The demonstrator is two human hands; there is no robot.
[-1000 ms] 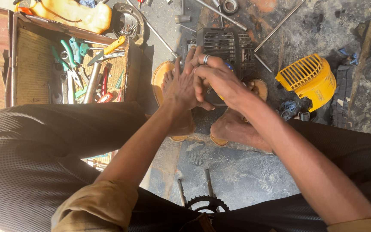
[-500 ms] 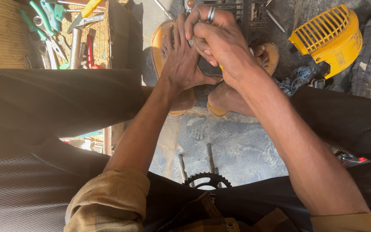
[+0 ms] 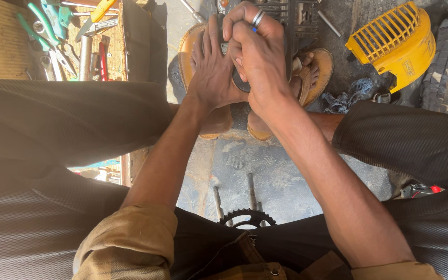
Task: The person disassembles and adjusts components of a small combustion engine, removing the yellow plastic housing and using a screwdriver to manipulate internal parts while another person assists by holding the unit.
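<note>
I sit low over a rough grey concrete floor [image 3: 265, 171], stained and dusty, with hard sunlight falling across it. Both my hands are up near the top of the view, pressed close together over a small engine [image 3: 286, 15] with dark metal fins that stands on the floor between my feet. My left hand [image 3: 211, 67] lies flat with fingers spread against its side; my right hand [image 3: 257, 49], a ring on one finger, is curled tightly over a dark round part [image 3: 240, 83] at the engine's near side, though I cannot tell exactly what the fingers pinch. My feet in orange sandals [image 3: 317, 70] flank the engine. To the right, well apart, a yellow slotted plastic cover [image 3: 395, 41] lies on the floor, with a tuft of blue rag [image 3: 348, 98] near it. At the upper left a wooden tray [image 3: 1, 57] holds green-handled pliers [image 3: 45, 23] and other tools. Close to my lap a black toothed sprocket [image 3: 247, 218] and two thin metal rods [image 3: 252, 192] lie on the concrete
</note>
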